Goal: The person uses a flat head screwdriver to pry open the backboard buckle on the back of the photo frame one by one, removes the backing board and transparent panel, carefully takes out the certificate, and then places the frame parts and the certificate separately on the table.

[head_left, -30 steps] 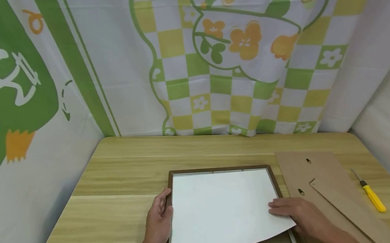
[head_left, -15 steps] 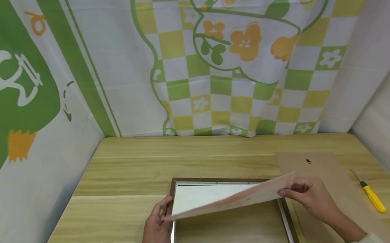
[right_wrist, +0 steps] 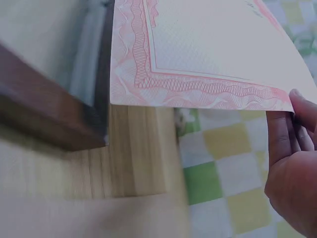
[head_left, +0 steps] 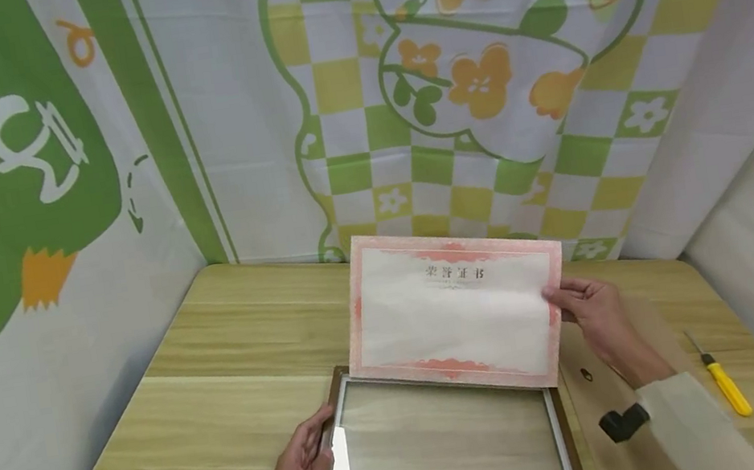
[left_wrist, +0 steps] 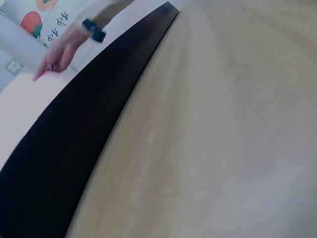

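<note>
A brown picture frame [head_left: 563,435] with a clear pane [head_left: 453,451] lies on the table, its near side cut off by the head view. My left hand [head_left: 298,466] grips its left side, thumb toward the top. A certificate [head_left: 454,313] with a pink patterned border stands raised and tilted at the frame's far side, its printed face toward me and its text upside down. My right hand [head_left: 602,323] pinches its right edge between thumb and fingers. In the left wrist view, the frame's side [left_wrist: 89,104] looks dark; the left hand is not visible there.
On the right, a brown backing board [head_left: 582,407] with a small hook lies beside the frame, partly under my right arm. Farther right is a yellow-handled screwdriver [head_left: 729,387]. A patterned curtain [head_left: 347,134] hangs behind the table [head_left: 193,425].
The sheet was lying white side up in the frame. My right hand has lifted it and swung it away from me, turning up the printed face. My left hand stays at the frame's left side.
</note>
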Demonstrator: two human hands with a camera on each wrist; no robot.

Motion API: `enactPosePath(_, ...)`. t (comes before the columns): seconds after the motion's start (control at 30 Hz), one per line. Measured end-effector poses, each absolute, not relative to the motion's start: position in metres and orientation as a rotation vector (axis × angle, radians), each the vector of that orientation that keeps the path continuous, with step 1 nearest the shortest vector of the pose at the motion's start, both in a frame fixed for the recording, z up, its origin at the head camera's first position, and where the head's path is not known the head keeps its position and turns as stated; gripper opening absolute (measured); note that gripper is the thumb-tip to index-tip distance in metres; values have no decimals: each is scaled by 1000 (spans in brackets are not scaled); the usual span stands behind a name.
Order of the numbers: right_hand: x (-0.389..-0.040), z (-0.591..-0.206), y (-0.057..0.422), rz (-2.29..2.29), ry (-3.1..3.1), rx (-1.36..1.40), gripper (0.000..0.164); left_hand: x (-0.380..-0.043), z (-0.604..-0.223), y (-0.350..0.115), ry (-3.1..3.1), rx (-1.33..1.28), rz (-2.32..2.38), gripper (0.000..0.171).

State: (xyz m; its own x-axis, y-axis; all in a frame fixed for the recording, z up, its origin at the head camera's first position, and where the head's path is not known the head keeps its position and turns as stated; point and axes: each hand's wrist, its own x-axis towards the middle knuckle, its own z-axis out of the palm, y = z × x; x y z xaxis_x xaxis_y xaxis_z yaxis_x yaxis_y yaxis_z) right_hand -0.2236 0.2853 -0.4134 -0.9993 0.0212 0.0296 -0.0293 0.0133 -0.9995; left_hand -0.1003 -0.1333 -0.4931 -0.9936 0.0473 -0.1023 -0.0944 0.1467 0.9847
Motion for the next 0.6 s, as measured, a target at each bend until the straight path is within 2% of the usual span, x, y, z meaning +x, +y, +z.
enactPosePath(0.13, -244, -424, 285, 2207, -2287, -152, 10, -95, -494, -134, 2266, -44, 2008, 49)
enactPosePath(0.37, -267, -457, 287, 1845, -2612, -411, 48, -93, -495, -133, 2275, -65, 1991, 50)
enactPosePath(0.47, -273, -466, 285, 1740, -2656, -444, 47, -93, -495, -134, 2282, -54, 1995, 50)
enactPosePath(0.6, -279, -474, 280, 1690, -2690, -483, 37, -92, -494, -134, 2286, -32, 2011, 50)
